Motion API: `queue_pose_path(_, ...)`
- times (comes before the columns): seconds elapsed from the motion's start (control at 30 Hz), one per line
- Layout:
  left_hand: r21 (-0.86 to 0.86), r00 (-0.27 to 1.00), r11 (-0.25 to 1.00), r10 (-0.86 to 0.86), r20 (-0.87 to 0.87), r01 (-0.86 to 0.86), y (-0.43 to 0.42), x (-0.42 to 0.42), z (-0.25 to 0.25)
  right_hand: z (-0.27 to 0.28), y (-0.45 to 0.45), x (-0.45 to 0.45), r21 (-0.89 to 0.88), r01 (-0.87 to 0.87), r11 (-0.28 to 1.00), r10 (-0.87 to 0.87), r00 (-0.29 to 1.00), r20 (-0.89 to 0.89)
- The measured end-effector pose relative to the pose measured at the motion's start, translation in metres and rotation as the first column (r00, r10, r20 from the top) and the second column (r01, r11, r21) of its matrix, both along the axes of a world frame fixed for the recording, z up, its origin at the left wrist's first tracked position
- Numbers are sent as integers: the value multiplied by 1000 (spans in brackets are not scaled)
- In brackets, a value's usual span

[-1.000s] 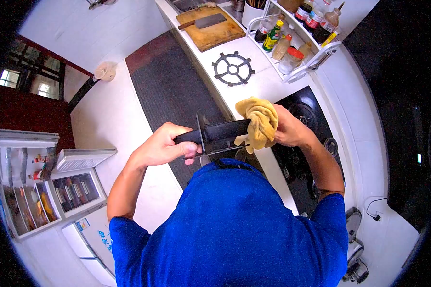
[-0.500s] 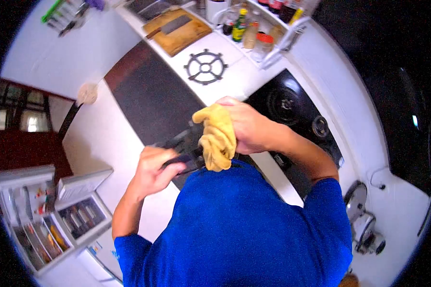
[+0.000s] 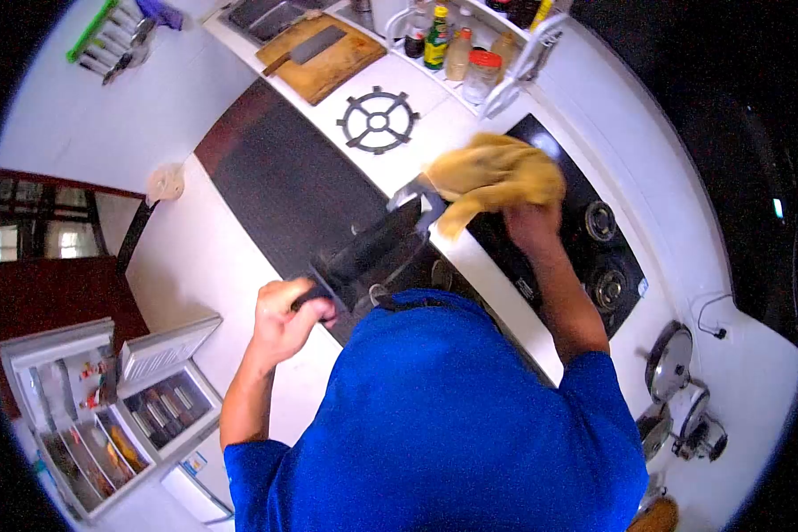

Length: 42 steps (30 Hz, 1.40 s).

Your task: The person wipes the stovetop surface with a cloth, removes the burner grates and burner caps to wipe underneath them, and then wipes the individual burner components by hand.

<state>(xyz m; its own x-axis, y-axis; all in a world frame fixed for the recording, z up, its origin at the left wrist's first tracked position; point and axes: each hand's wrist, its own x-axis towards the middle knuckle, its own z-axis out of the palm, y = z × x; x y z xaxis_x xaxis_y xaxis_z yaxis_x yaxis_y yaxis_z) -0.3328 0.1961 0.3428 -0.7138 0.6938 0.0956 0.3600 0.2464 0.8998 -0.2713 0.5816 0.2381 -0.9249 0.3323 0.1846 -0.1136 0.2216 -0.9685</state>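
Holds a dark object (image 3: pixel 372 248) in the left grip (image 3: pixel 285 317), left of centre in the frame — pressed tight around its lower-left end, thumb on top. Points the rest of it up and to the right, tilted away from that grip across the middle of the frame, just above the collar of the blue shirt (image 3: pixel 479 399).

Holds a yellow cloth (image 3: pixel 501 173) in the right grip (image 3: pixel 534 222), right of centre and higher in the frame. Pinches it from below — cannot make out the exact hold, being blurred and partly covered by folds. Spreads the cloth up and to the left of that grip, with its left edge near the upper-right end of the dark object; cannot tell touching from just apart there.

Behind the cloth and to its right, a black stove (image 3: pixel 576 257) with a round burner (image 3: pixel 610 289). On the white desk (image 3: pixel 434 146), at upper centre, a dark ring-shaped grate (image 3: pixel 378 121). Farther up, a wooden board (image 3: pixel 359 66) bearing a cleaver (image 3: pixel 317 44); to its right, a red-lidded jar (image 3: pixel 481 78).
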Motion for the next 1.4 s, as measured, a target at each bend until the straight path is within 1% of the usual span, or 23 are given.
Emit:
queue_pose_path(0.1,196,921,957,130,367,-213,5,-2,-17,15,1,9,1,-85,996,85,996,-18)
queue_pose_path(0.23,260,893,939,91,440,-223,30,-5,-27,18,-70,-10,31,-293,956,293,937,-191)
queue_pose_path(0.27,245,875,938,107,472,-247,39,-3,-26,13,-106,-23,-335,-306,891,181,917,-356)
queue_pose_path(0.33,258,869,934,97,484,-248,49,0,-25,21,-122,-32,-635,-343,693,5,882,-471)
queue_pose_path(0.37,263,860,928,103,499,-263,53,0,-24,30,-114,-30,-94,-94,991,37,873,-486)
queue_pose_path(0.4,266,843,925,93,529,-269,56,2,-22,39,-110,-29,486,196,852,66,880,-471)
queue_pose_path(0.43,262,844,930,84,530,-257,60,2,-19,42,-111,-27,483,207,851,52,882,-469)
queue_pose_path(0.47,255,844,931,91,529,-260,64,3,-16,45,-115,-25,-80,-274,958,251,943,-219)
queue_pose_path(0.5,252,843,933,88,531,-257,69,4,-12,41,-111,-28,-162,-383,909,355,918,-177)
queue_pose_path(0.57,223,819,932,115,563,-284,67,5,-8,31,-99,-44,346,-350,871,449,852,-269)
queue_pose_path(0.6,208,810,928,142,569,-309,64,7,-8,24,-93,-53,415,-316,853,456,837,-303)
queue_pose_path(0.67,236,817,884,232,528,-403,62,10,-14,12,-71,-64,284,-253,925,356,838,-413)
queue_pose_path(0.7,294,837,873,202,508,-389,63,11,-14,22,-57,-61,656,163,737,245,840,-484)
queue_pose_path(0.77,340,883,881,160,441,-329,71,11,-15,4,-71,-64,310,93,946,76,868,-491)
queue_pose_path(0.83,305,846,870,204,492,-387,81,10,-20,22,-93,-47,181,263,948,-139,851,-506)
queue_pose_path(0.97,220,809,877,262,526,-427,98,14,-25,40,-115,-29,526,264,809,51,859,-509)
queue_pose_path(1.07,245,862,916,172,477,-318,94,12,-27,18,-111,-35,344,54,937,129,864,-487)
queue_pose_path(1.13,241,862,918,171,477,-316,87,13,-28,22,-84,-37,449,174,877,110,836,-538)
queue_pose_path(1.17,244,864,916,174,471,-318,86,11,-28,-2,-87,-43,202,91,975,-4,920,-392)
queue_pose_path(1.23,241,884,920,185,430,-310,85,14,-29,-9,-69,-37,426,331,842,-121,885,-450)
queue_pose_path(1.3,248,914,920,208,348,-304,88,14,-30,-9,-72,-37,382,384,841,-171,857,-485)
queue_pose_path(1.37,231,912,923,218,347,-309,87,12,-29,-5,-74,-32,242,336,910,-201,870,-451)
queue_pose_path(1.4,244,905,912,232,357,-331,87,12,-30,-7,-78,-32,-93,73,993,-100,937,-335)
